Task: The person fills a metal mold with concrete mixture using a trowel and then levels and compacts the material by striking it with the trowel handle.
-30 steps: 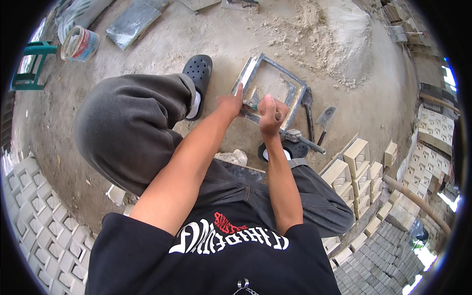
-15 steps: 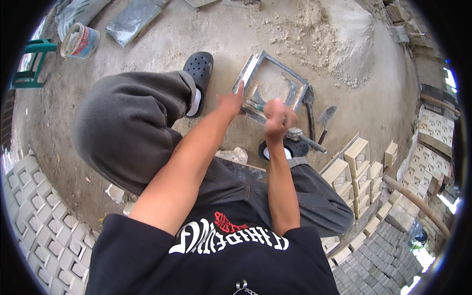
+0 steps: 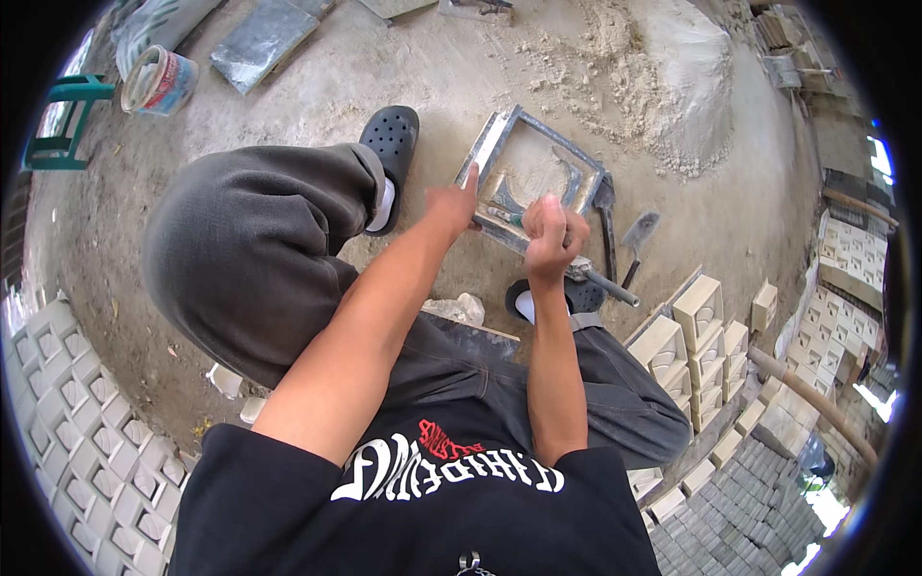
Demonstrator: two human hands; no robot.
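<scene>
A square metal mould (image 3: 562, 135) lies on the ground in front of me, its grey rim dusty and a curved metal insert (image 3: 573, 182) inside it. My left hand (image 3: 453, 207) grips the mould's near left corner, index finger stretched along the left side. Closed in a fist over the near side, my right hand (image 3: 555, 233) holds a small brush (image 3: 503, 213) with a greenish handle. The brush points left toward my left hand, low along the mould's near edge; its tip is hard to make out. A metal bar handle (image 3: 612, 287) sticks out beyond the near right corner.
A trowel (image 3: 641, 230) lies right of the mould, below a heap of pale powder (image 3: 687, 91). Moulded blocks (image 3: 699, 312) stand stacked near my right knee, with more blocks (image 3: 91, 432) at left. A bucket (image 3: 161, 82) and green stool (image 3: 65, 120) are far left.
My right hand has shifted slightly right and nearer to me with the brush, and shows less blur. My left hand keeps its grip on the mould.
</scene>
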